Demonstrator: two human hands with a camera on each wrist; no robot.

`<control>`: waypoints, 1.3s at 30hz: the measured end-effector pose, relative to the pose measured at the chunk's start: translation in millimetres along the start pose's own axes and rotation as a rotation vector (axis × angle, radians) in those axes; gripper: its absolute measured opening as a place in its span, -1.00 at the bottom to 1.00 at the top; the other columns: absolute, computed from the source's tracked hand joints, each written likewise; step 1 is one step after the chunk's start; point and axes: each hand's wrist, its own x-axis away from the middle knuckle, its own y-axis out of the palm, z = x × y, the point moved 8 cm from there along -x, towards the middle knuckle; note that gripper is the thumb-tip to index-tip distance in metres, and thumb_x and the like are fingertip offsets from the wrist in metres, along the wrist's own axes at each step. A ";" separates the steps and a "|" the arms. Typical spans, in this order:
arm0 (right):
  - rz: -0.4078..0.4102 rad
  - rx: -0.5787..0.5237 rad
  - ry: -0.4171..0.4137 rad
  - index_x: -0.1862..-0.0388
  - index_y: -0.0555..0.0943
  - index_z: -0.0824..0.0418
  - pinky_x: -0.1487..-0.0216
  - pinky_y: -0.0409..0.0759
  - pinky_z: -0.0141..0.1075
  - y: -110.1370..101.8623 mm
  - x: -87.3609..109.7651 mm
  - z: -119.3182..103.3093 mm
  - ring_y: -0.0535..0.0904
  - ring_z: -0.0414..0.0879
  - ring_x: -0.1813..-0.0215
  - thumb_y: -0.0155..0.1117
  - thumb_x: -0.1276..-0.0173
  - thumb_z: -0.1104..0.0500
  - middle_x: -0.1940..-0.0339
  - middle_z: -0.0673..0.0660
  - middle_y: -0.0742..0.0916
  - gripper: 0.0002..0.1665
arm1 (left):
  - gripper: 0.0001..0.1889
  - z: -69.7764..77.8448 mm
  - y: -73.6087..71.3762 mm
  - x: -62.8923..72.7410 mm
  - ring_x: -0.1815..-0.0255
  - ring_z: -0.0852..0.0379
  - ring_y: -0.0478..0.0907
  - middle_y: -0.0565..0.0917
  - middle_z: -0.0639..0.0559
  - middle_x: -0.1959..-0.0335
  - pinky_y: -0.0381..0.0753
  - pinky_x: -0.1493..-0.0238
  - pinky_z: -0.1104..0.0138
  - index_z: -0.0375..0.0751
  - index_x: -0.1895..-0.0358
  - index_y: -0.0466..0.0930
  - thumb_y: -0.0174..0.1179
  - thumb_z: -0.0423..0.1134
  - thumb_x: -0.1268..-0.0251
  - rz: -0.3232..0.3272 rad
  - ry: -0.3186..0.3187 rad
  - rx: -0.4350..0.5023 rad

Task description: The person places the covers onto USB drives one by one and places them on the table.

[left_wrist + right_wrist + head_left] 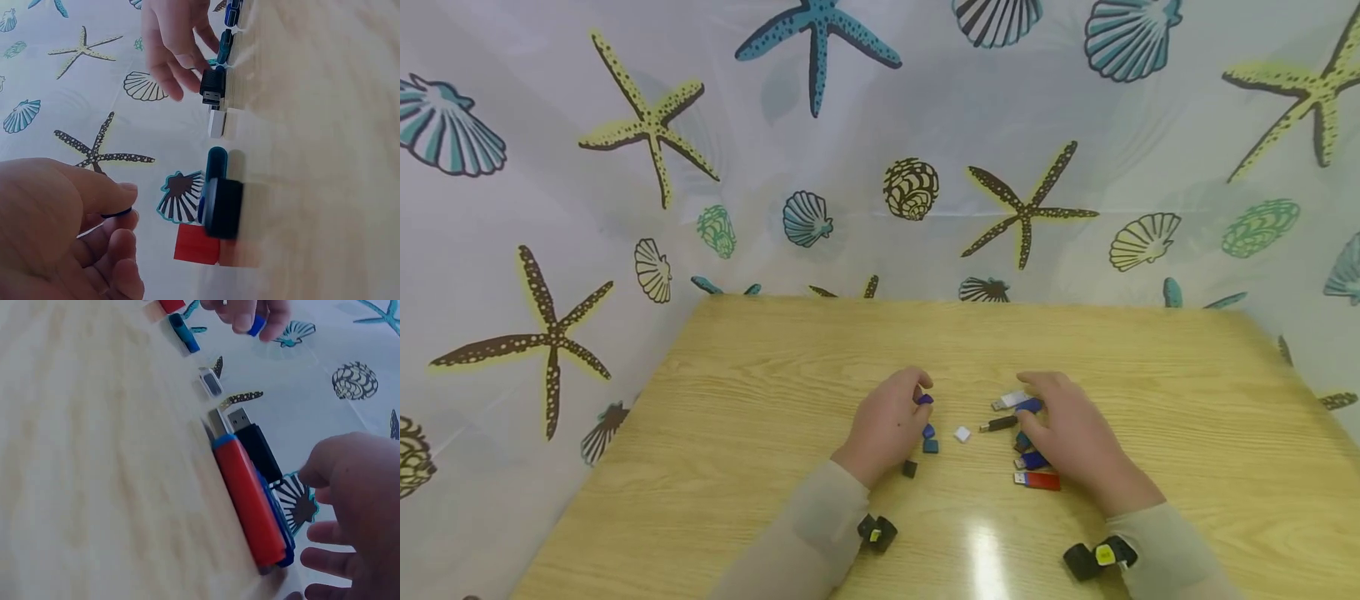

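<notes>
Between thumb and fingertips, my left hand (891,425) pinches a small blue cap (256,325) above the table. Beneath and beside it lie more small caps: a blue one (928,431), a teal one (931,447), a black one (910,469) and a white one (962,434). My right hand (1075,433) has loosely bent fingers with nothing between them, close over a column of USB sticks. These include a white stick (1009,400), a black stick (1000,423), a blue stick (1032,460) and a red stick (1041,481). Its fingers partly hide others.
Everything lies on a light wooden table (760,417). In the left wrist view a red cap (197,244) lies beyond the black one. A white curtain (850,167) printed with shells and starfish hangs along the table's back and sides. Both wrists carry small black cameras (877,533).
</notes>
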 end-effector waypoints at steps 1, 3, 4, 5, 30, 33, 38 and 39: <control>0.006 -0.006 0.023 -0.43 0.42 0.26 -0.24 0.38 0.25 -1.5 -0.6 3.7 0.43 0.30 -0.30 0.21 -0.44 0.11 -0.31 0.35 0.51 -0.38 | -0.75 -0.6 -0.8 0.7 0.36 0.25 0.49 0.57 0.21 0.20 0.53 0.32 0.35 -0.01 -0.11 0.57 0.28 -0.16 -0.45 0.005 -0.007 0.023; 0.019 -0.010 0.063 -0.38 0.44 0.30 -0.19 0.41 0.25 -4.0 -1.7 11.3 0.46 0.29 -0.24 0.19 -0.43 0.11 -0.24 0.36 0.53 -0.41 | -0.81 -1.8 -1.6 2.0 0.39 0.24 0.48 0.56 0.22 0.21 0.52 0.36 0.35 0.00 -0.04 0.58 0.28 -0.16 -0.45 0.007 -0.016 0.072; 0.023 -0.012 0.080 -0.36 0.46 0.31 -0.17 0.42 0.24 -5.0 -2.1 14.4 0.47 0.28 -0.21 0.18 -0.43 0.11 -0.20 0.36 0.54 -0.43 | -0.83 -2.4 -1.6 2.8 0.40 0.23 0.48 0.56 0.22 0.21 0.51 0.37 0.35 -0.01 -0.02 0.59 0.27 -0.16 -0.45 0.006 -0.015 0.099; 0.025 -0.013 0.092 -0.33 0.47 0.33 -0.14 0.44 0.23 -5.7 -2.8 17.0 0.48 0.28 -0.17 0.17 -0.42 0.11 -0.16 0.36 0.56 -0.44 | -0.85 -3.0 -1.2 3.5 0.41 0.22 0.48 0.56 0.22 0.21 0.52 0.39 0.34 -0.01 0.00 0.60 0.26 -0.17 -0.46 0.003 -0.012 0.126; -0.367 -0.335 -0.044 0.29 0.55 0.07 0.29 0.45 -0.28 2.4 13.7 21.5 0.49 -0.04 0.26 0.39 -0.32 0.18 0.33 0.03 0.59 -0.86 | -0.75 -22.9 11.0 2.3 0.30 0.11 0.49 0.55 0.10 0.15 0.54 0.40 0.31 -0.08 -0.13 0.57 0.12 -0.27 -0.47 -0.017 -0.056 0.553; -0.389 -0.321 -0.089 0.28 0.58 0.04 0.24 0.45 -0.28 3.1 14.4 19.4 0.48 -0.05 0.22 0.49 -0.25 0.11 0.28 0.02 0.61 -0.79 | -0.77 -24.3 10.8 2.1 0.28 0.12 0.48 0.55 0.10 0.16 0.53 0.36 0.32 -0.09 -0.10 0.58 0.12 -0.28 -0.47 -0.014 -0.055 0.552; -0.384 -0.253 -0.169 0.28 0.57 -0.02 0.18 0.40 -0.28 2.6 13.6 13.7 0.42 -0.08 0.19 0.54 -0.21 0.00 0.27 -0.03 0.59 -0.72 | -0.82 -25.9 10.2 2.8 0.26 0.12 0.47 0.55 0.10 0.19 0.53 0.32 0.30 -0.02 -0.03 0.60 0.13 -0.28 -0.46 -0.005 -0.051 0.549; -0.382 -0.236 -0.184 0.29 0.57 -0.03 0.18 0.38 -0.27 2.8 13.5 12.4 0.41 -0.08 0.19 0.54 -0.21 0.00 0.28 -0.04 0.58 -0.72 | -0.83 -26.1 9.9 3.1 0.26 0.12 0.47 0.55 0.10 0.19 0.53 0.32 0.30 -0.01 -0.02 0.59 0.13 -0.28 -0.46 -0.003 -0.053 0.550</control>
